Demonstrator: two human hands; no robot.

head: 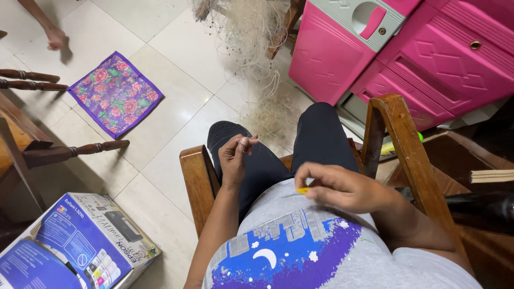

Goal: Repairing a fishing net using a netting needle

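Hands of a seated person are busy over the lap, seen from above. The left hand point(235, 155) is raised above the left knee, at about 9 o'clock from the other hand; its fingers are curled in and the thumb and forefinger tips are pinched together, probably on a fine thread, but the thread is too thin to see clearly. The right hand point(337, 187) lies over the grey shirt near the waist, fingers bent close together, and it grips a small yellow tool point(303, 190), of which only the end shows at the fingertips. The two hands are apart and do not touch each other.

The person wears dark trousers and sits in a wooden chair point(399, 144), whose armrests stand on both sides of the legs. At 12 o'clock from the hands, on the tiled floor, there is a heap of pale fishing net point(257, 48), which reaches down toward the knees. At 1 o'clock stands a pink plastic cabinet point(428, 59). At 10 o'clock a floral cloth with purple border point(116, 93) lies flat on the tiles, and beyond it another person's hand point(55, 38) touches the floor. At 8 o'clock a blue printer box point(75, 246) lies on the floor.
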